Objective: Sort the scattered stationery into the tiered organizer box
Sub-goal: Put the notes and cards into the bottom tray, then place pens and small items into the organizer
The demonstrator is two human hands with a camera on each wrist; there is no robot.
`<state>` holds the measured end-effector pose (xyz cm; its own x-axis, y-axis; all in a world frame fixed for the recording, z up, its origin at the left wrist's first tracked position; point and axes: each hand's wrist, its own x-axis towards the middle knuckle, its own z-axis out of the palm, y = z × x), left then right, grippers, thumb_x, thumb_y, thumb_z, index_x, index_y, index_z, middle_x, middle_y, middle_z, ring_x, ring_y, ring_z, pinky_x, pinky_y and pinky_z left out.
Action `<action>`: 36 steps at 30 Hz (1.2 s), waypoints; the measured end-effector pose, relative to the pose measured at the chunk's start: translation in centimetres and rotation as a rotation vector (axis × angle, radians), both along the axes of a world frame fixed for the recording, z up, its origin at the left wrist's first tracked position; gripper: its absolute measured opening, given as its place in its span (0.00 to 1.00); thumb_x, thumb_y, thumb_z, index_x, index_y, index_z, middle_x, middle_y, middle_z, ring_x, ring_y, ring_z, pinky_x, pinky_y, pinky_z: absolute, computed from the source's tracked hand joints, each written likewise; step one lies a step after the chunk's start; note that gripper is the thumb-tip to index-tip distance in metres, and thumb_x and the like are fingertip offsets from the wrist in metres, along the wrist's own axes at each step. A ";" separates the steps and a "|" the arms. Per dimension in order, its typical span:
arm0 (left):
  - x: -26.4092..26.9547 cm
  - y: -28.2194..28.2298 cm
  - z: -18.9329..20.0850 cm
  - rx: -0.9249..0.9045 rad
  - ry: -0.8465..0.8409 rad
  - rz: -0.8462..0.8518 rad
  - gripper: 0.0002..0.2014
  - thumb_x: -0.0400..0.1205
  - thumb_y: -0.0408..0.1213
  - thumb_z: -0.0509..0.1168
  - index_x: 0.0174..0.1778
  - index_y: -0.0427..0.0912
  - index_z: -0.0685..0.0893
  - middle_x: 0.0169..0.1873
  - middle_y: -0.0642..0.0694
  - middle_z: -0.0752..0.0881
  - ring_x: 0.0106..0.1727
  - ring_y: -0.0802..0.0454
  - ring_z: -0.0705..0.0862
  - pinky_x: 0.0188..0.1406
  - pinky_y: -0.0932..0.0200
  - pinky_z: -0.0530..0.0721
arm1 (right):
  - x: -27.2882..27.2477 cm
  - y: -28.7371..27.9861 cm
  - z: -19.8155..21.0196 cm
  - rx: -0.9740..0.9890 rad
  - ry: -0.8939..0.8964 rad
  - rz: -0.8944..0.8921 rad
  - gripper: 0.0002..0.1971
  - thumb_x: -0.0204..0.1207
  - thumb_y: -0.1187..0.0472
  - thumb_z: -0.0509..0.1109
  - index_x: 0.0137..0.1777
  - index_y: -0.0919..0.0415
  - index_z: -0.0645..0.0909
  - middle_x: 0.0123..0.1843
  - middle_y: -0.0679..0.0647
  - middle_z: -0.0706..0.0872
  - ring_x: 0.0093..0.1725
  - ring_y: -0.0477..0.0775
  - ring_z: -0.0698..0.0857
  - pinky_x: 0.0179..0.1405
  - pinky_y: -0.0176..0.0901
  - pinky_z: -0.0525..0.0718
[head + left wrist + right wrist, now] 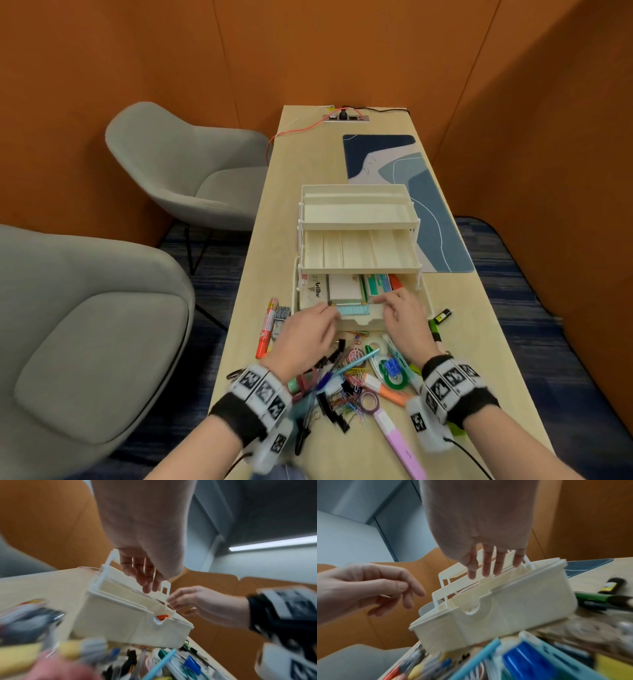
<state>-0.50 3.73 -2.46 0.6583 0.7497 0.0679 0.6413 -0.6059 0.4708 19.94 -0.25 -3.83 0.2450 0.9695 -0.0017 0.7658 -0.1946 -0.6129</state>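
Observation:
The cream tiered organizer (359, 219) stands mid-table with its upper two tiers swung back and bare. Its bottom tray holds an Artline box (317, 289), a white pad (344, 287) and a green box (376, 284). A light blue strip (354, 310) lies along the tray's front. My left hand (330, 313) hovers at the strip's left end with loosely bent fingers (147, 586), holding nothing I can see. My right hand (383, 301) reaches into the tray (513, 608) with straight fingers (488, 572). Loose pens, clips and tapes (356, 380) lie before the box.
A red marker (269, 329) lies left of the box, and green and black markers (442, 318) lie to its right. A pink highlighter (399, 442) is near the table's front edge. A blue desk mat (421, 192) lies behind; grey chairs (185, 171) stand on the left.

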 end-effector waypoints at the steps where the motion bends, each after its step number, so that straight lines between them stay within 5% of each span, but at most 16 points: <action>1: -1.2 -0.9 -0.1 -0.015 -0.002 0.015 0.12 0.86 0.39 0.53 0.60 0.49 0.80 0.53 0.57 0.82 0.48 0.62 0.80 0.54 0.65 0.79 | -0.2 -1.5 0.0 0.028 0.037 0.001 0.13 0.82 0.64 0.57 0.55 0.51 0.81 0.54 0.44 0.78 0.57 0.43 0.74 0.63 0.43 0.72; 5: -4.8 -4.1 -2.0 -0.159 0.030 0.067 0.12 0.87 0.41 0.54 0.58 0.52 0.81 0.51 0.62 0.82 0.47 0.66 0.80 0.48 0.73 0.75 | -0.2 -6.9 -0.8 0.005 0.079 0.014 0.11 0.81 0.66 0.60 0.48 0.51 0.82 0.47 0.44 0.78 0.48 0.40 0.76 0.47 0.31 0.73; 13: -6.8 -5.8 -4.8 -0.256 0.209 0.116 0.11 0.86 0.42 0.55 0.52 0.48 0.83 0.46 0.56 0.84 0.43 0.61 0.81 0.41 0.68 0.78 | 0.5 -13.8 -3.5 -0.262 0.071 0.054 0.12 0.80 0.65 0.62 0.44 0.48 0.83 0.45 0.42 0.83 0.42 0.40 0.79 0.36 0.30 0.73; 17: -5.4 -5.7 -4.5 -0.282 0.321 0.025 0.11 0.85 0.46 0.57 0.47 0.46 0.83 0.44 0.53 0.83 0.43 0.57 0.82 0.44 0.60 0.83 | -0.4 -13.5 -2.9 -0.288 0.048 0.124 0.11 0.80 0.64 0.60 0.47 0.50 0.83 0.48 0.43 0.84 0.44 0.41 0.81 0.44 0.34 0.78; 22: -3.4 -6.1 -4.2 -0.240 0.629 -0.045 0.18 0.78 0.54 0.65 0.29 0.45 0.73 0.32 0.51 0.75 0.40 0.51 0.77 0.37 0.58 0.74 | -3.2 -9.1 -2.5 -0.155 -0.100 0.230 0.11 0.81 0.64 0.59 0.58 0.55 0.78 0.58 0.46 0.75 0.48 0.46 0.78 0.46 0.37 0.79; 24: -2.7 -6.1 -4.3 -0.224 0.659 -0.018 0.16 0.78 0.51 0.66 0.32 0.44 0.75 0.34 0.50 0.77 0.45 0.48 0.80 0.38 0.57 0.75 | -4.3 -7.0 -3.0 -0.143 -0.186 0.307 0.13 0.79 0.65 0.60 0.62 0.54 0.76 0.61 0.47 0.75 0.55 0.47 0.77 0.52 0.39 0.81; 27: -2.2 -6.2 -4.2 -0.245 0.637 0.037 0.15 0.78 0.49 0.69 0.50 0.40 0.80 0.46 0.43 0.82 0.52 0.45 0.82 0.42 0.55 0.76 | -5.7 -5.0 -3.6 -0.192 -0.337 0.434 0.15 0.77 0.66 0.63 0.62 0.56 0.74 0.61 0.51 0.77 0.58 0.54 0.76 0.46 0.42 0.78; 31: -2.2 -5.8 -3.8 -0.361 0.564 0.095 0.12 0.78 0.45 0.67 0.48 0.40 0.82 0.42 0.46 0.81 0.44 0.49 0.79 0.41 0.58 0.78 | -6.0 -4.0 -4.3 -0.266 -0.459 0.483 0.18 0.72 0.71 0.67 0.60 0.57 0.72 0.60 0.55 0.75 0.58 0.57 0.76 0.37 0.45 0.70; 34: -3.0 -4.9 -3.2 -0.483 0.465 0.112 0.08 0.80 0.44 0.64 0.43 0.42 0.83 0.39 0.48 0.81 0.43 0.50 0.81 0.41 0.60 0.79 | -5.3 -3.7 -4.5 -0.229 -0.527 0.537 0.26 0.64 0.69 0.75 0.62 0.55 0.73 0.60 0.53 0.75 0.58 0.56 0.74 0.48 0.48 0.78; 36: -4.0 -4.3 -2.4 -0.550 0.348 0.115 0.09 0.82 0.44 0.63 0.37 0.47 0.77 0.35 0.52 0.79 0.37 0.56 0.79 0.35 0.66 0.77 | -4.5 -3.6 -4.0 -0.189 -0.628 0.534 0.24 0.69 0.65 0.73 0.65 0.54 0.75 0.62 0.53 0.77 0.61 0.56 0.73 0.58 0.50 0.74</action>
<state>-4.46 -0.56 -4.86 0.4863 0.6811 -0.5474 0.8582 -0.2544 0.4459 15.44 -3.81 -7.86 -0.2360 0.9525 -0.1924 0.9717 0.2335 -0.0359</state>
